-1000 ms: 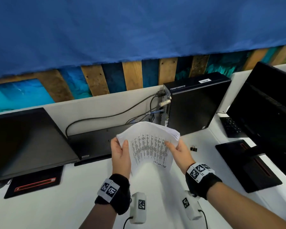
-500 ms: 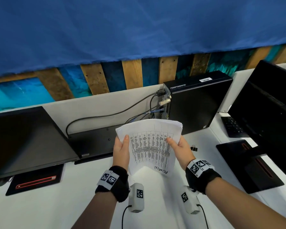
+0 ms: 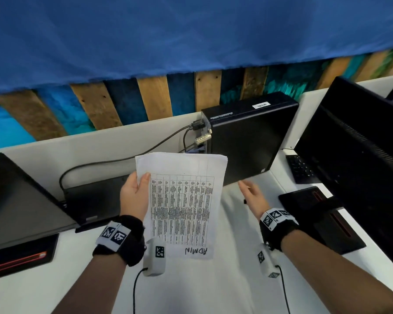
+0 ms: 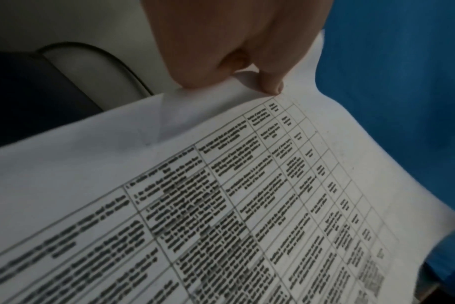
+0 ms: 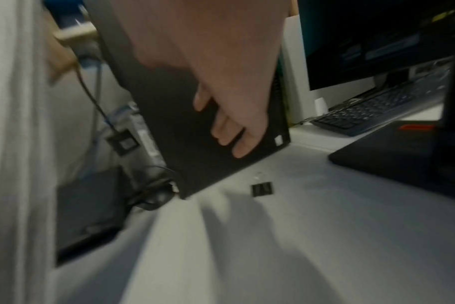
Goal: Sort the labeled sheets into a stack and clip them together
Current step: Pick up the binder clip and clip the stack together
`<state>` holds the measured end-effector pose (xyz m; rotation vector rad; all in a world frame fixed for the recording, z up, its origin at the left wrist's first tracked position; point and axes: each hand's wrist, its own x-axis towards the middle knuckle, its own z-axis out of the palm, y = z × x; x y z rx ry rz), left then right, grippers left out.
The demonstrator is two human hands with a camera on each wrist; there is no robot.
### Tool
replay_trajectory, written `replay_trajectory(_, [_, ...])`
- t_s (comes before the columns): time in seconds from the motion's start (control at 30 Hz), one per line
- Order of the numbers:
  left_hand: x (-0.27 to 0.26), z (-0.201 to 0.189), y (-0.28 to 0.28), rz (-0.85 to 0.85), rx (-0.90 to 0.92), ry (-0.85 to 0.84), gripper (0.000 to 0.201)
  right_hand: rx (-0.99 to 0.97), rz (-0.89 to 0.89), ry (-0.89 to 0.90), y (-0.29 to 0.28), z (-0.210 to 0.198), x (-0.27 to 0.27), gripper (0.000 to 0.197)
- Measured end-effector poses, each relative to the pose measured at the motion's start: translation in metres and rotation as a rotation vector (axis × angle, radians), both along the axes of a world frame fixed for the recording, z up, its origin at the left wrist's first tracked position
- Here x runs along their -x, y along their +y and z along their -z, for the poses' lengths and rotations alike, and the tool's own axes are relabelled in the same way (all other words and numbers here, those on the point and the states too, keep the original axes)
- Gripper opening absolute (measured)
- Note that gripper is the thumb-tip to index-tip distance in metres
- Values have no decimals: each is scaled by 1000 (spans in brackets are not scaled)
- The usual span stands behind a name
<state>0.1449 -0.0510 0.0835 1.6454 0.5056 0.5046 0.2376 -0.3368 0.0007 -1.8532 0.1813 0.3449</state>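
Note:
A stack of white printed sheets (image 3: pixel 182 200), its top page a table with "ADMIN" handwritten at the near edge, is held above the desk. My left hand (image 3: pixel 135 193) grips its left edge, thumb on top; in the left wrist view the thumb (image 4: pixel 270 82) presses on the stack of sheets (image 4: pixel 221 195). My right hand (image 3: pixel 251 196) hangs open to the right of the stack, apart from it, fingers loosely extended (image 5: pixel 237 131). A small black binder clip (image 5: pixel 262 188) lies on the white desk below the right hand; the head view shows only a dark speck of it (image 3: pixel 244 201).
A black computer tower (image 3: pixel 250 137) with cables stands behind the sheets. A dark monitor (image 3: pixel 359 159), its base (image 3: pixel 322 218) and a keyboard (image 3: pixel 301 168) are at the right. Another monitor (image 3: pixel 16 200) sits at the left. The white desk (image 3: pixel 213 286) lies between my arms.
My right hand has let go of the stack's right edge and moved right, over the binder clip. The left hand alone holds the sheets, now flatter and squared.

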Motion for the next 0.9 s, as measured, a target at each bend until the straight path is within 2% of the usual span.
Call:
replay_trajectory(0.07, [-4,6,1,-1,-17,22,15,193,45,74,-20,26,-18,52])
replay_trajectory(0.13, [-7,13,1,-15,-2,40,10,334,16,131,-33,54,-35,60])
replay_trajectory(0.3, [-12,29,2,-40,36,60,9,475,-119,157,-42,100,-59,60])
replay_trajectory(0.4, [-13,37,3,-27,75,75,13,623,-215,121,-38,105,-60,42])
replay_trajectory(0.5, [-11,42,1,-20,99,78,12,672,-179,29,-33,101,-55,13])
replay_trajectory(0.57, [-8,41,-2,-7,119,80,11,672,-173,8,-32,95,-46,17])
replay_trajectory(0.67, [0,38,-6,6,132,61,12,461,-112,12,-29,79,-31,25])
replay_trajectory(0.77, [10,33,-9,31,138,55,13,138,12,-20,-18,43,-25,19])
replay_trajectory(0.83, [18,30,-11,49,157,60,14,-2,42,-143,-5,8,-24,10])
replay_trajectory(0.9, [27,27,-14,57,174,54,14,-91,17,-311,11,-30,-20,38])
